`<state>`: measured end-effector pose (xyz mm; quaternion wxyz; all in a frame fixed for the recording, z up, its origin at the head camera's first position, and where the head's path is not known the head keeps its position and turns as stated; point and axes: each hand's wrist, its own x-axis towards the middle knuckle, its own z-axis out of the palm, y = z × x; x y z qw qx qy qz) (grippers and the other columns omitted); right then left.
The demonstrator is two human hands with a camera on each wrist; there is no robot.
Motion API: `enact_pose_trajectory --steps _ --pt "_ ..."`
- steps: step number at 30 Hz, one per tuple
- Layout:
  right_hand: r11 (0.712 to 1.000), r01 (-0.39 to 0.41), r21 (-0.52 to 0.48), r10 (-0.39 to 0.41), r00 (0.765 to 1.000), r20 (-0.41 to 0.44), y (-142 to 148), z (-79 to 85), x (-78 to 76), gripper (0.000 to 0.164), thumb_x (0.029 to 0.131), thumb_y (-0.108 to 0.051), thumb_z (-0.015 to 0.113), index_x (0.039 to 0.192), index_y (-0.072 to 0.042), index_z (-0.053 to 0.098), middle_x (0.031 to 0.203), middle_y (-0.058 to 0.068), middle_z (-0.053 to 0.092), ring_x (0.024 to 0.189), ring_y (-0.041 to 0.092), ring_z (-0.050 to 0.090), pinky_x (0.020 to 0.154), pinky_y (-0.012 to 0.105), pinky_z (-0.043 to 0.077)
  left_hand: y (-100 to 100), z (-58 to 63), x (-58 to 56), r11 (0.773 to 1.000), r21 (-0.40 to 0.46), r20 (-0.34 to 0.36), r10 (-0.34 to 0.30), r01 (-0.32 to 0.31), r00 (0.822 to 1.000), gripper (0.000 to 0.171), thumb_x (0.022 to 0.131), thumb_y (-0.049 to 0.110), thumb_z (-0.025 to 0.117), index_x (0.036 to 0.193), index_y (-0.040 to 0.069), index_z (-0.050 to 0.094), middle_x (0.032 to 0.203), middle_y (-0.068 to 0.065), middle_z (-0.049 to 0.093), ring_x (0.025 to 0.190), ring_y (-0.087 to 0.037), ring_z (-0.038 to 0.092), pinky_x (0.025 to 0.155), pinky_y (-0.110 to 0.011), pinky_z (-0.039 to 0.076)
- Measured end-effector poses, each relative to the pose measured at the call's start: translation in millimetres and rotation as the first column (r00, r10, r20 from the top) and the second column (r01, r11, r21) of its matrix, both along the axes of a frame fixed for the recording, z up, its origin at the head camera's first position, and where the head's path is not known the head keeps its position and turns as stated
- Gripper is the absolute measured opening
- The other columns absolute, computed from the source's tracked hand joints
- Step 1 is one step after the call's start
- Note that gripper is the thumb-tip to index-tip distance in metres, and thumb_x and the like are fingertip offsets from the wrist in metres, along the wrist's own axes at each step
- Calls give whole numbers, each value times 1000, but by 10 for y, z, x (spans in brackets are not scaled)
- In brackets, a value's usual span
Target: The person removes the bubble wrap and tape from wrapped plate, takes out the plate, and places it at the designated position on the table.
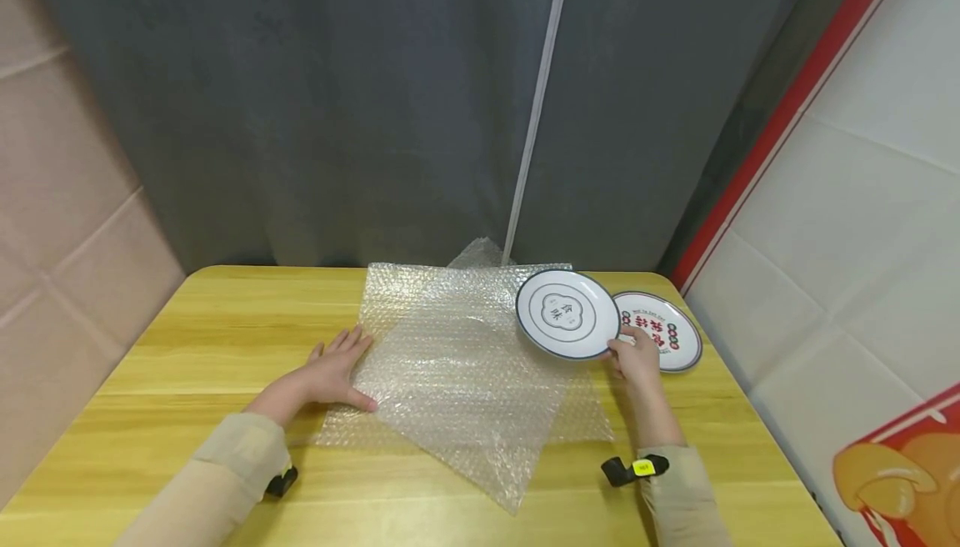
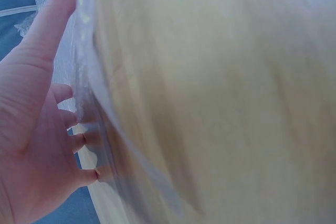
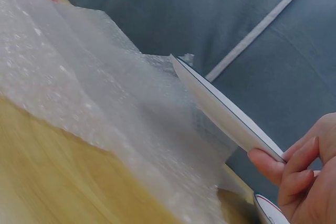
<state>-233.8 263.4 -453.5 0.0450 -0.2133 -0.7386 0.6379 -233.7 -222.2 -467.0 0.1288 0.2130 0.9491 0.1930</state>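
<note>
Sheets of clear bubble wrap (image 1: 465, 363) lie overlapped at angles on the wooden table. My right hand (image 1: 637, 357) pinches the near right rim of a white plate (image 1: 567, 314) with a dark blue edge and dark printed characters. In the right wrist view this plate (image 3: 226, 109) is tilted above the wrap, seen nearly edge-on. A second white plate (image 1: 678, 338), with red characters, lies on the table beyond the right hand and is partly covered by it. My left hand (image 1: 335, 372) is spread flat at the wrap's left edge, fingers straight and thumb out.
The yellow wood-grain table (image 1: 225, 322) backs onto a dark grey curtain (image 1: 337, 113) with a pale vertical strip. A tiled wall (image 1: 67, 222) stands on the left. A white wall (image 1: 847, 222) with red trim closes in the right side. One wrap corner rises against the curtain.
</note>
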Motion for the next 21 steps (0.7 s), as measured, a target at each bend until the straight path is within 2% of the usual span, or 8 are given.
enact_pose_trajectory --steps 10,21 --pt "996 87 -33 -88 995 -40 202 -31 32 48 90 4 51 135 11 37 55 -1 54 39 5 34 36 19 27 3 -4 1 1000 1 -3 -3 3 1000 125 63 66 77 149 -4 20 154 -30 2 139 -50 2 101 -73 1" --pt "982 190 -22 -190 982 -12 454 -48 70 48 90 2 50 135 11 35 63 -1 53 43 5 39 40 20 32 2 -9 -1 1000 -5 -11 -4 4 1000 125 63 66 76 149 -4 20 154 -30 3 138 -50 2 101 -73 2"
